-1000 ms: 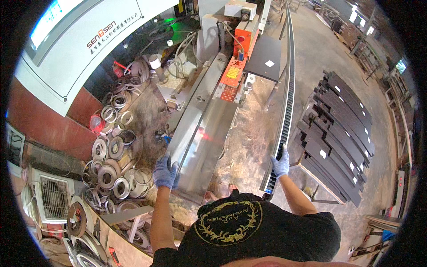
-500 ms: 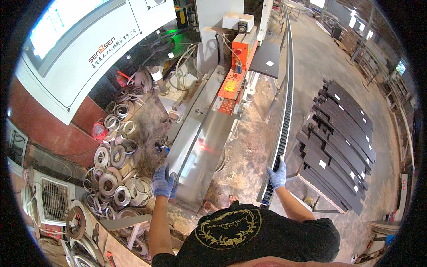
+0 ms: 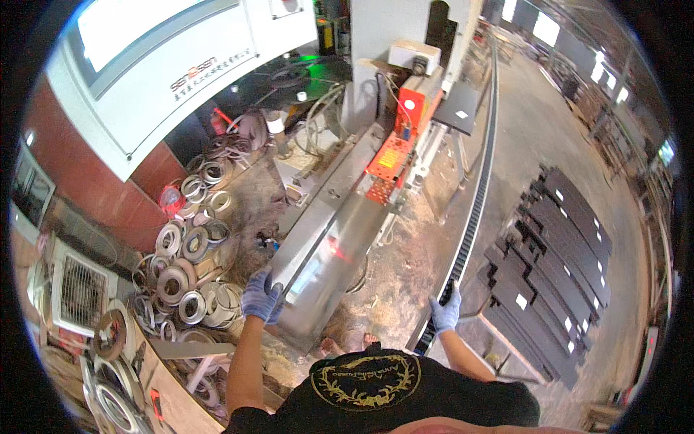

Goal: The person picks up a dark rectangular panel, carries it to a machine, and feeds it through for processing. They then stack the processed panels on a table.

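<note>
— Looking down now, what has changed since a moment ago?

— Little in the grip. The left hand (image 3: 262, 295), in a blue glove, still rests on the near left edge of the long steel machine bed (image 3: 329, 249), fingers curled over that edge. The right hand (image 3: 446, 312), gloved the same, still clamps the near end of the black toothed rail (image 3: 473, 210). The view has shifted forward, so the bed and rail sit a bit higher and the white cabinet fills more of the upper left.

— Where does that rail run?

— From the right hand it stretches away along the floor, to the right of the bed, up toward the far end of the machine.

— Any labels or signs?

— A large white cabinet (image 3: 159, 72) at upper left carries a line of dark lettering on its slanted face. An orange housing (image 3: 394, 145) sits on the bed's far end, with a small yellow label on its side and a white round sticker above. A dark square plate (image 3: 459, 108) beside it bears a small white sticker.

— And on the right?

— Stacks of dark flat panels (image 3: 557, 260) lie on the floor, well apart from the rail, several with small white square labels.

— On the left?

— A heap of metal rings (image 3: 184, 267) lies just beside the left hand, with a red canister (image 3: 172, 199) beyond it near the cabinet's base.
</note>
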Available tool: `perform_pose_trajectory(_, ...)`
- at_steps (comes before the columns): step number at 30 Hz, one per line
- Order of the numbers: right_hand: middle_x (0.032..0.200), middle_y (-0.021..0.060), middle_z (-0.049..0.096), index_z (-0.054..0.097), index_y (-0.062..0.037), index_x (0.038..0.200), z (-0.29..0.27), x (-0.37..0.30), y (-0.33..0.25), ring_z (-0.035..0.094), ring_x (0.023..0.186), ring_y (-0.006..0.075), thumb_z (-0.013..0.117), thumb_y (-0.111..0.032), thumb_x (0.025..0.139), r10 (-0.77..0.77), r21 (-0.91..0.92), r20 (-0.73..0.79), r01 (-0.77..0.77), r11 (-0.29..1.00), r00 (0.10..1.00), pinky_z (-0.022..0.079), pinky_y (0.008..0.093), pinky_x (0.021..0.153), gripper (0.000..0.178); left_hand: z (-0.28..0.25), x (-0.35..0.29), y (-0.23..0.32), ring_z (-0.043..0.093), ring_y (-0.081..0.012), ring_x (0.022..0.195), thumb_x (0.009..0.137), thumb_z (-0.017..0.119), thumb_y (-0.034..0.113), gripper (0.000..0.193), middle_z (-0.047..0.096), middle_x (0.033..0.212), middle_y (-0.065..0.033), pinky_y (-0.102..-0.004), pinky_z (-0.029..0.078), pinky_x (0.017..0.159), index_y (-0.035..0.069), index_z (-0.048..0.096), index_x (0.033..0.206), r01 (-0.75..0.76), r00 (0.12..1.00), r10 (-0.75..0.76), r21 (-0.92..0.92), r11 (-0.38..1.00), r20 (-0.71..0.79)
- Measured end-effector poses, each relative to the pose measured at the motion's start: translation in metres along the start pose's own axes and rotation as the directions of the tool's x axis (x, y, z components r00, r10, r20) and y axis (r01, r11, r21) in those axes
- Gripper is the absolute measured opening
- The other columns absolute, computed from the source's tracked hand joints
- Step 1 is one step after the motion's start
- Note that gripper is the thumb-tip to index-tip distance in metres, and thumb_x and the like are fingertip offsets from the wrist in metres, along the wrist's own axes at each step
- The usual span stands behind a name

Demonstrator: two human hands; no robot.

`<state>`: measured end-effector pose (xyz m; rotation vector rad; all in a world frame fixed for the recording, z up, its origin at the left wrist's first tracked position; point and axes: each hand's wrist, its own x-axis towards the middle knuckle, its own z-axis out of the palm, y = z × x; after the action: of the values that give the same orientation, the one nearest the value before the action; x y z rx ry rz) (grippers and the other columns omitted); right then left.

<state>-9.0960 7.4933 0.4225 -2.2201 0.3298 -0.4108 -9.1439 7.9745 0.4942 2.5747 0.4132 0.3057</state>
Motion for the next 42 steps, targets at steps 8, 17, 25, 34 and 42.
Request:
perform_pose_trajectory(8, 0.133, 0.0188, 0.042, 0.036, -0.0018, 0.138, 0.004, -0.002, 0.007, 0.041, 0.123, 0.0327, 0.080, -0.013, 0.064, 0.053, 0.116, 0.032, -0.057, 0.992, 0.998, 0.032, 0.0372, 0.106, 0.086, -0.003, -0.001, 0.000, 0.052, -0.0310, 0.115, 0.080, 0.063, 0.040, 0.056, 0.054, 0.127, -0.0137, -0.0377, 0.041, 0.098, 0.014, 0.051, 0.128, 0.080, 0.995, -0.077, -0.042, 0.996, 0.061)
perform_pose_trajectory(17, 0.136, 0.0140, 0.040, 0.032, -0.0075, 0.142, -0.001, -0.003, -0.004, 0.040, 0.124, 0.0275, 0.077, -0.001, 0.067, 0.066, 0.217, 0.061, -0.078, 0.973, 0.996, 0.031, 0.0344, 0.106, 0.088, -0.013, -0.003, 0.013, 0.054, -0.0332, 0.111, 0.082, 0.059, 0.046, 0.057, 0.055, 0.124, -0.0143, -0.0409, 0.043, 0.094, 0.017, 0.049, 0.130, 0.101, 0.993, -0.104, 0.062, 0.993, 0.051)
perform_pose_trajectory(25, 0.135, 0.0128, 0.041, 0.030, -0.0094, 0.144, 0.004, -0.004, 0.009, 0.043, 0.120, 0.0257, 0.075, 0.003, 0.068, 0.066, 0.331, 0.082, -0.090, 0.939, 0.994, 0.035, 0.0346, 0.103, 0.089, -0.020, -0.006, 0.027, 0.054, -0.0326, 0.112, 0.083, 0.057, 0.050, 0.060, 0.054, 0.126, -0.0132, -0.0405, 0.043, 0.096, 0.017, 0.047, 0.132, 0.196, 0.975, -0.207, 0.126, 0.973, 0.085)
perform_pose_trajectory(34, 0.137, 0.0222, 0.040, 0.039, -0.0067, 0.137, -0.003, 0.002, -0.006, 0.038, 0.128, 0.0365, 0.077, -0.019, 0.068, 0.035, -0.265, 0.022, -0.028, 0.964, 0.999, 0.031, 0.0410, 0.107, 0.079, -0.018, 0.000, 0.012, 0.053, -0.0320, 0.115, 0.081, 0.055, 0.053, 0.064, 0.052, 0.131, -0.0138, -0.0399, 0.042, 0.097, 0.015, 0.047, 0.132, 0.140, 0.980, -0.149, 0.082, 0.987, 0.128)
perform_pose_trajectory(42, 0.139, 0.0171, 0.043, 0.052, -0.0101, 0.128, 0.002, 0.094, -0.222, 0.035, 0.132, 0.0336, 0.062, -0.025, 0.084, -0.452, 0.027, -0.146, 0.460, 0.888, 0.880, 0.026, 0.0414, 0.110, 0.048, -0.006, 0.014, -0.026, 0.060, -0.0366, 0.099, 0.083, 0.050, 0.061, 0.072, 0.059, 0.118, -0.0199, -0.0461, 0.047, 0.084, 0.016, 0.038, 0.138, -0.014, 0.980, -0.019, 0.162, 0.987, 0.199)
